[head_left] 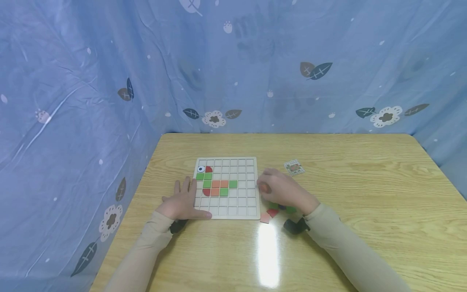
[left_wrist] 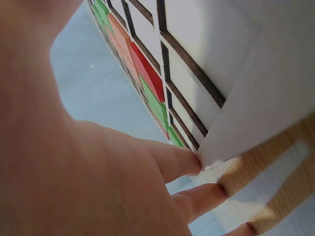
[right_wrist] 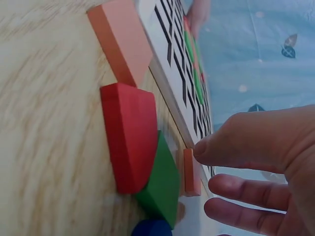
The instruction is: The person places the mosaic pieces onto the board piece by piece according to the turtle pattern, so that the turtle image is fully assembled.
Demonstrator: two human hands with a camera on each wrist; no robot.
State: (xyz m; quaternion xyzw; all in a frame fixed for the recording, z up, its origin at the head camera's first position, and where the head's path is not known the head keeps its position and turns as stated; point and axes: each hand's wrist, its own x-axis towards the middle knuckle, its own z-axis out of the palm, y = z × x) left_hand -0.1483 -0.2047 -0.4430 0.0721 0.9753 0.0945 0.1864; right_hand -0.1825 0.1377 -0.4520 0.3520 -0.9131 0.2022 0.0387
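Note:
My left hand lies with fingers spread at the left edge of a white grid board, its thumb along the near edge. In the left wrist view, one fingertip touches the board's corner. Green, orange and red tiles and an eye tile sit in the board's cells. At the board's right side, my right hand pinches an orange tile between thumb and fingers; the grip is partly hidden. Nearby lie a loose red tile, a green tile and a pale orange tile.
A small picture card with a gridded design lies behind my right hand. A blue piece shows beside the green tile. Wooden tabletop surrounds the board, and a blue patterned curtain hangs behind it.

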